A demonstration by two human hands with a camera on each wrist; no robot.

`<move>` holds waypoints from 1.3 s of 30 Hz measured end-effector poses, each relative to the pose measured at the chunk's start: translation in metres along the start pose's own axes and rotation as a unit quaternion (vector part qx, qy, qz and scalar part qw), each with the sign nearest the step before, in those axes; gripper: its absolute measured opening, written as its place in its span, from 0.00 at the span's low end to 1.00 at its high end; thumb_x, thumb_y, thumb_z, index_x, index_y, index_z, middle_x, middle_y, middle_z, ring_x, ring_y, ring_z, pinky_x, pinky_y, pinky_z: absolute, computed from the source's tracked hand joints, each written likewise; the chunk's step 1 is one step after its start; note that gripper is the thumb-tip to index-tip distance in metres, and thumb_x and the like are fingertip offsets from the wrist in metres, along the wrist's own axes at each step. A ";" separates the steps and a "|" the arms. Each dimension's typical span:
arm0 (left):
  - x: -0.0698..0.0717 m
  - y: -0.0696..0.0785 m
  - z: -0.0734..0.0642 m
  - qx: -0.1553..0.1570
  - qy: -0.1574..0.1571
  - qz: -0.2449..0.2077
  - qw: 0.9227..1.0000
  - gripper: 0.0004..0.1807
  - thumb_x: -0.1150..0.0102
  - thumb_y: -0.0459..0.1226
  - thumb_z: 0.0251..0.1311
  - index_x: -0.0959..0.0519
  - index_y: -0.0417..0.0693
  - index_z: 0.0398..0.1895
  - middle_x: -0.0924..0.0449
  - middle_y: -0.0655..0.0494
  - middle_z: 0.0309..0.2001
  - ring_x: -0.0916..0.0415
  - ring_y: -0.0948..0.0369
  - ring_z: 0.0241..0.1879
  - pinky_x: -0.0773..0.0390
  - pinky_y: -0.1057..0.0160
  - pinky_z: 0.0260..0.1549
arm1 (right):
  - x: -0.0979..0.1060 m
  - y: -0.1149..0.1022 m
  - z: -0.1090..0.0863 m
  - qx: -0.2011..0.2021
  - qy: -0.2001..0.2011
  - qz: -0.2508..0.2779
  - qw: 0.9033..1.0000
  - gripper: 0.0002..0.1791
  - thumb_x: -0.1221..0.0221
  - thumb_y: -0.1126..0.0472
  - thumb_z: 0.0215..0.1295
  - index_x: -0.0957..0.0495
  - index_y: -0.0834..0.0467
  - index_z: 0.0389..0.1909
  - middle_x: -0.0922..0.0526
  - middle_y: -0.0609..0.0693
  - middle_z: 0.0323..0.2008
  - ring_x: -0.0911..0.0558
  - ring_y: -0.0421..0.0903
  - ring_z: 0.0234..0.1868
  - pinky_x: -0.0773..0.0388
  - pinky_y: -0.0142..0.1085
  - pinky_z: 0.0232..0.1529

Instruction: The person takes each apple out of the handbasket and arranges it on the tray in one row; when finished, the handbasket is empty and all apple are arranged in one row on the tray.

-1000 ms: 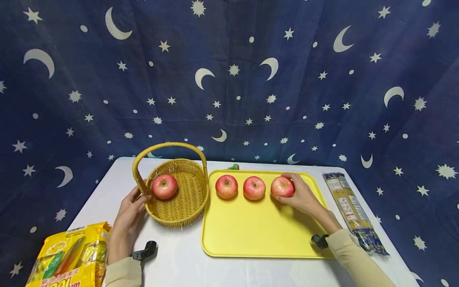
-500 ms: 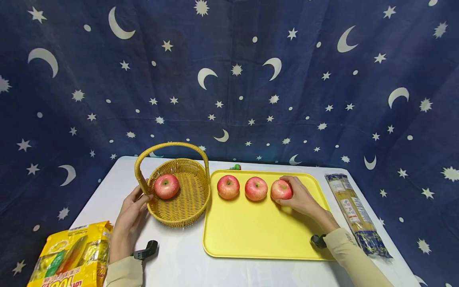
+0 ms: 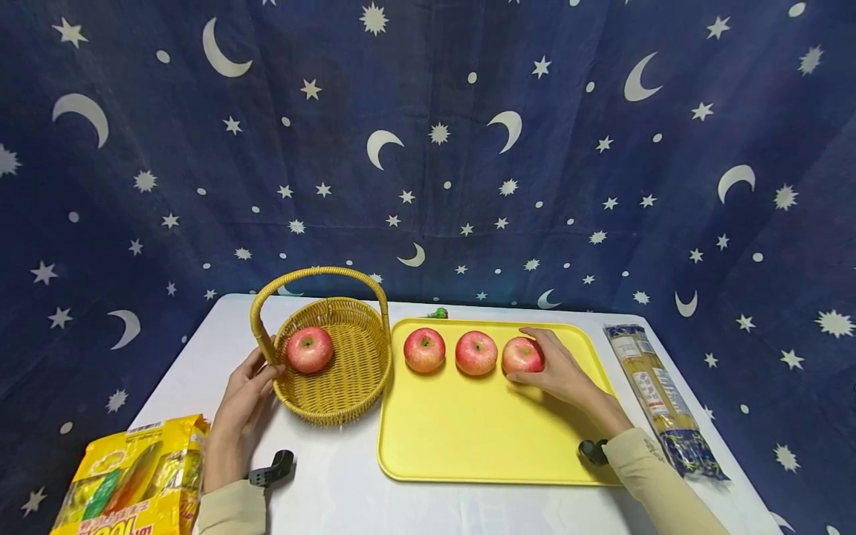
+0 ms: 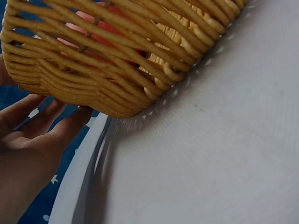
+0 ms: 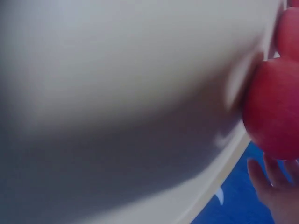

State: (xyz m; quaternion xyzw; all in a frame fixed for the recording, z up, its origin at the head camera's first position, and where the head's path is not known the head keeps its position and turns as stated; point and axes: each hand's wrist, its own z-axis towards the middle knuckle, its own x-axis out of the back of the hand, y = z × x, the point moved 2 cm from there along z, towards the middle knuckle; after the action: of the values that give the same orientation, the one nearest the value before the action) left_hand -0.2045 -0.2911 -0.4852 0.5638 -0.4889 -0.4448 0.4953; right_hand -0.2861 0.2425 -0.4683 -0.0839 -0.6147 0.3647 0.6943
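My left hand holds the wicker basket at its left side, thumb by the foot of the handle. One red apple lies inside the basket. In the left wrist view, fingers reach under the woven wall. On the yellow tray, a left apple and a middle apple stand in a row. My right hand is around the rightmost apple, thumb in front and fingers behind. The right wrist view shows spread fingertips close to this apple; their contact is unclear.
A yellow snack bag lies at the front left. Right of the tray is a long clear packet of pale sticks. A small green item sits behind the tray. A dark blue star-and-moon curtain hangs behind the white table.
The rightmost apple has come down slightly and shifted left, closer to the middle apple, with my right hand around it. My left hand and the basket stay in place.
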 end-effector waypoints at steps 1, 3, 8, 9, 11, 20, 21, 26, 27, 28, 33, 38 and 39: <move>0.000 0.000 0.000 0.001 0.001 -0.001 1.000 0.40 0.48 0.34 0.74 0.53 0.46 0.84 0.54 0.43 0.82 0.43 0.63 0.69 0.31 0.83 0.54 | 0.001 -0.002 0.000 0.007 0.006 -0.003 1.000 0.48 0.22 0.48 0.51 0.31 0.59 0.71 0.27 0.61 0.64 0.27 0.61 0.64 0.28 0.61 0.65; 0.001 0.000 -0.001 0.002 0.002 -0.007 1.000 0.40 0.48 0.33 0.74 0.52 0.47 0.84 0.54 0.43 0.81 0.44 0.64 0.70 0.31 0.82 0.55 | 0.003 -0.007 0.002 0.029 0.029 -0.009 0.999 0.42 0.24 0.51 0.55 0.28 0.59 0.69 0.27 0.61 0.64 0.29 0.62 0.65 0.30 0.62 0.66; 0.002 0.000 0.000 -0.005 0.002 -0.021 1.000 0.39 0.49 0.30 0.73 0.52 0.45 0.83 0.54 0.44 0.81 0.45 0.64 0.72 0.31 0.81 0.57 | 0.005 -0.029 0.005 0.087 0.105 -0.002 0.991 0.24 0.28 0.59 0.60 0.18 0.59 0.57 0.20 0.57 0.57 0.24 0.58 0.61 0.30 0.56 0.64; 0.002 -0.001 -0.001 -0.006 0.001 -0.022 1.000 0.39 0.49 0.30 0.73 0.52 0.45 0.83 0.54 0.44 0.81 0.45 0.64 0.72 0.31 0.81 0.56 | 0.005 -0.034 0.005 0.093 0.118 0.003 0.989 0.21 0.28 0.60 0.60 0.17 0.58 0.54 0.18 0.55 0.55 0.22 0.56 0.59 0.28 0.54 0.63; 0.002 -0.001 -0.001 -0.005 0.000 -0.024 1.000 0.39 0.50 0.30 0.73 0.52 0.45 0.84 0.54 0.44 0.81 0.45 0.63 0.72 0.31 0.81 0.57 | 0.003 -0.044 0.007 0.103 0.133 0.024 0.985 0.18 0.28 0.62 0.59 0.16 0.58 0.51 0.17 0.53 0.52 0.18 0.53 0.54 0.22 0.50 0.59; 0.003 -0.001 -0.001 -0.012 0.006 -0.010 1.000 0.39 0.49 0.32 0.74 0.52 0.45 0.83 0.53 0.42 0.81 0.42 0.65 0.68 0.30 0.82 0.54 | -0.014 -0.085 0.017 0.133 0.128 0.067 0.981 0.17 0.28 0.67 0.57 0.16 0.61 0.48 0.15 0.54 0.44 0.17 0.51 0.40 0.16 0.43 0.36; 0.003 -0.001 -0.001 -0.013 0.006 -0.011 1.000 0.39 0.49 0.32 0.74 0.52 0.45 0.84 0.53 0.42 0.81 0.41 0.65 0.67 0.30 0.82 0.54 | -0.017 -0.090 0.018 0.136 0.122 0.071 0.981 0.16 0.28 0.67 0.58 0.16 0.61 0.48 0.15 0.55 0.44 0.17 0.52 0.39 0.16 0.42 0.35; 0.003 0.001 -0.001 -0.009 0.005 -0.018 1.000 0.39 0.50 0.31 0.74 0.53 0.45 0.84 0.54 0.42 0.81 0.43 0.64 0.69 0.30 0.82 0.55 | -0.034 -0.116 0.026 0.154 0.090 0.100 0.979 0.14 0.28 0.67 0.59 0.16 0.60 0.45 0.14 0.54 0.39 0.17 0.49 0.36 0.14 0.40 0.38; 0.003 0.001 -0.001 -0.006 0.004 -0.019 1.000 0.39 0.50 0.31 0.73 0.53 0.45 0.84 0.54 0.43 0.81 0.44 0.64 0.70 0.31 0.82 0.55 | -0.039 -0.121 0.027 0.159 0.082 0.106 0.978 0.13 0.28 0.67 0.59 0.16 0.60 0.45 0.14 0.55 0.39 0.16 0.49 0.36 0.13 0.41 0.39; 0.003 0.002 -0.001 -0.004 0.004 -0.020 1.000 0.39 0.50 0.31 0.73 0.53 0.46 0.84 0.54 0.43 0.82 0.45 0.63 0.71 0.31 0.82 0.56 | -0.043 -0.126 0.029 0.165 0.076 0.110 0.977 0.13 0.28 0.67 0.59 0.16 0.61 0.44 0.14 0.55 0.38 0.16 0.49 0.35 0.14 0.42 0.38; 0.003 0.001 -0.001 0.004 0.002 -0.023 1.000 0.39 0.50 0.30 0.73 0.52 0.46 0.84 0.54 0.44 0.82 0.47 0.62 0.73 0.31 0.81 0.57 | -0.062 -0.153 0.037 0.198 0.045 0.136 0.970 0.09 0.30 0.68 0.61 0.16 0.62 0.42 0.14 0.51 0.36 0.17 0.47 0.33 0.15 0.44 0.36; 0.000 0.001 0.000 0.000 0.001 -0.018 1.000 0.38 0.50 0.31 0.74 0.51 0.46 0.84 0.53 0.44 0.82 0.46 0.62 0.73 0.30 0.80 0.57 | -0.078 -0.179 0.045 0.213 0.007 0.153 0.965 0.08 0.31 0.67 0.62 0.17 0.62 0.41 0.15 0.51 0.36 0.17 0.47 0.35 0.16 0.38 0.37; 0.000 0.001 0.000 0.001 0.000 -0.015 1.000 0.39 0.50 0.31 0.74 0.51 0.47 0.84 0.53 0.45 0.82 0.46 0.62 0.73 0.31 0.79 0.58 | -0.082 -0.183 0.047 0.215 -0.004 0.157 0.964 0.09 0.31 0.66 0.62 0.17 0.62 0.42 0.15 0.52 0.37 0.17 0.48 0.36 0.16 0.39 0.37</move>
State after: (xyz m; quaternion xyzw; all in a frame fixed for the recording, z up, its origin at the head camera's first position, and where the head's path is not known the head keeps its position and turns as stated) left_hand -0.2044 -0.2907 -0.4844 0.5718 -0.4804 -0.4518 0.4879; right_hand -0.2532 0.0451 -0.4187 -0.0271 -0.5034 0.5930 0.6278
